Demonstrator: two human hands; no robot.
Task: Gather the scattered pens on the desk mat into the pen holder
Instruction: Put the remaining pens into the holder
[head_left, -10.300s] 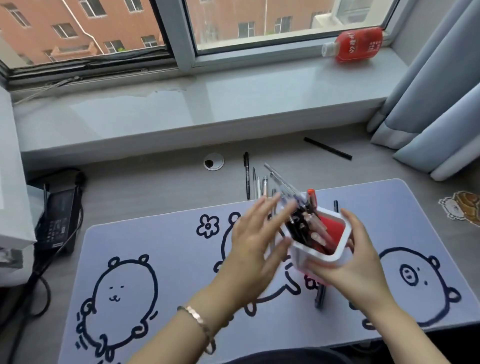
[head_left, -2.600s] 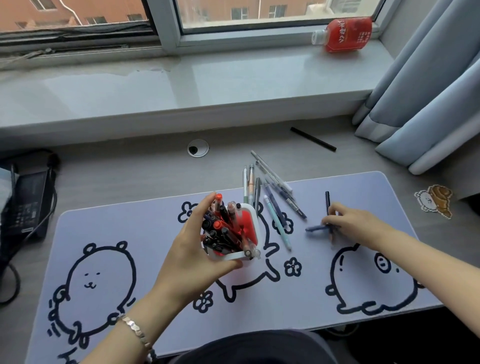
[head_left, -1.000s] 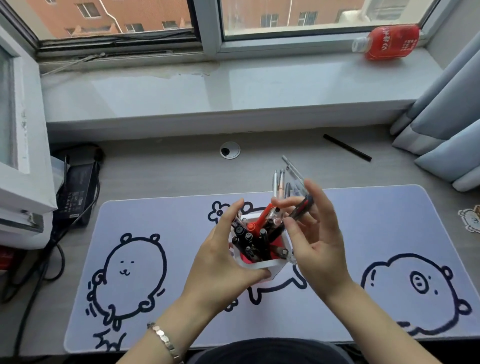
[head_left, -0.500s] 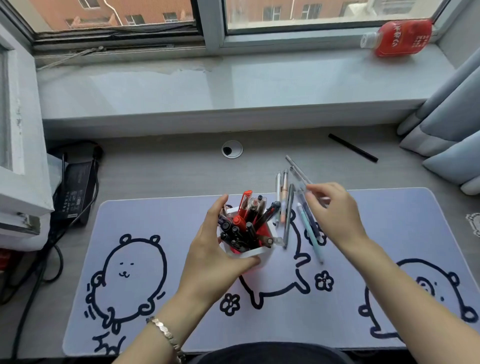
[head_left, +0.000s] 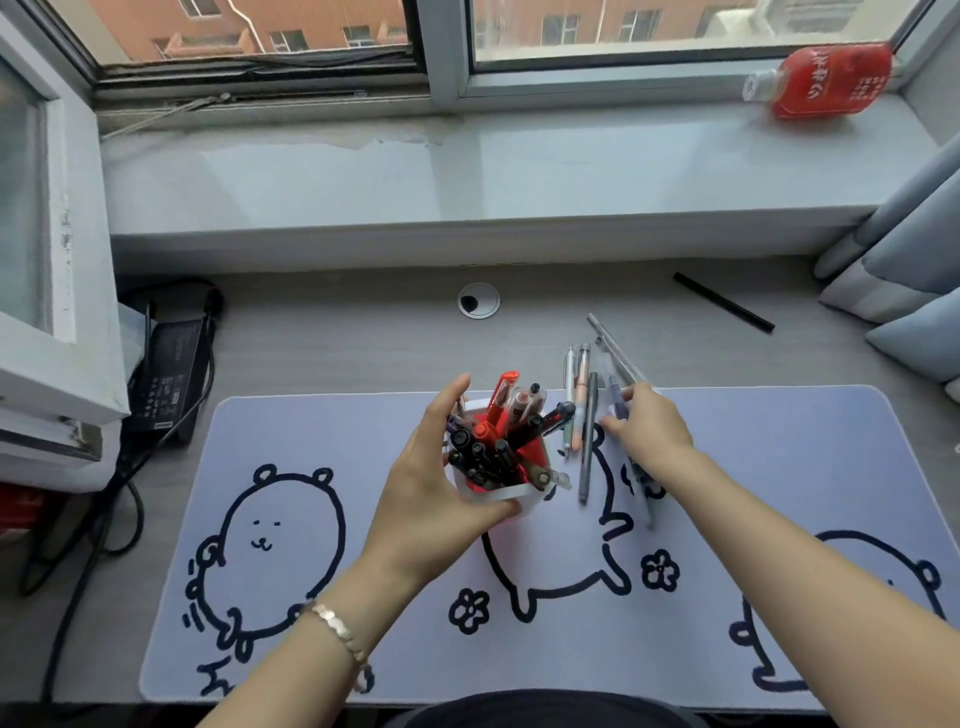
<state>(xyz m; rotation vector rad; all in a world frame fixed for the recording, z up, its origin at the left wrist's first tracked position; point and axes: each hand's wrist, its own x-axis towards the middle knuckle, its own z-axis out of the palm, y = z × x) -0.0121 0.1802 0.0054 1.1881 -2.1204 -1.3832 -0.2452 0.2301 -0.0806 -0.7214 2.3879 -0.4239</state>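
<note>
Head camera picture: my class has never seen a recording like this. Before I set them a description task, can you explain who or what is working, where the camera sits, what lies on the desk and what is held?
There is no machine here. A person works with bare hands, and the single camera is worn on the head, looking down at them. The left hand grips a white pen holder packed with pens. Under it lies a desk mat printed with cartoon animals. The right hand reaches to the loose pens lying beside the holder; blur hides whether it has gripped one. A black pen lies apart on the bare desk, and a red bottle lies on the windowsill.
</note>
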